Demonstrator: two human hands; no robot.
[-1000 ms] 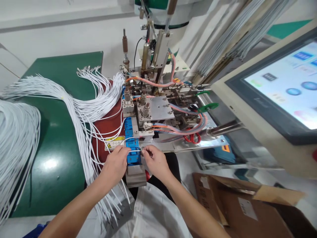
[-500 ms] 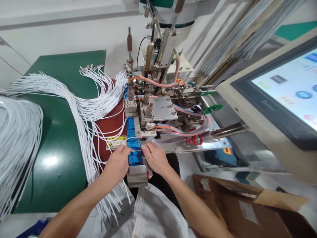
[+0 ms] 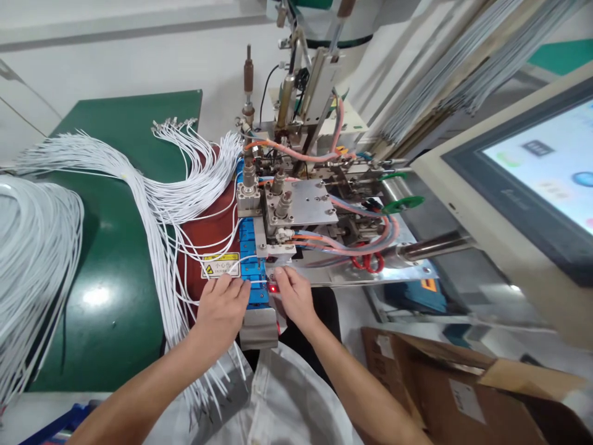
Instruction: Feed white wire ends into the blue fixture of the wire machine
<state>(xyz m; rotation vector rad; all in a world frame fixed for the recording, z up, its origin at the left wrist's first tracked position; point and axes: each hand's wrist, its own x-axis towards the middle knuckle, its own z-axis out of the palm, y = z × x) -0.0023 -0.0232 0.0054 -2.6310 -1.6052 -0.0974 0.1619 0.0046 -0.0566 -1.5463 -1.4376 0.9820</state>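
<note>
A short stretch of white cable (image 3: 258,282) lies across the blue fixture strip (image 3: 248,232) at the machine's front left. My left hand (image 3: 223,307) is closed around the cable at the strip's left edge, fingers bunched together. On the right side of the strip, my right hand (image 3: 293,295) is closed by the cable's end, beside a small red light (image 3: 273,288); whether it pinches anything is too small to tell. Other white cables run from the strip into a large white bundle (image 3: 143,216) to the left.
The metal machine (image 3: 301,204) with orange hoses stands ahead. A tilted touchscreen (image 3: 546,154) is at the right, cardboard boxes (image 3: 430,383) at lower right. Coiled white cables (image 3: 37,247) lie on the green table (image 3: 111,346). A metal guard (image 3: 259,329) sits below the strip.
My right hand has shifted slightly away from the strip, and the red light beside it now shows. My left hand's fingers have spread lower over the cable. The whole view has shifted a little.
</note>
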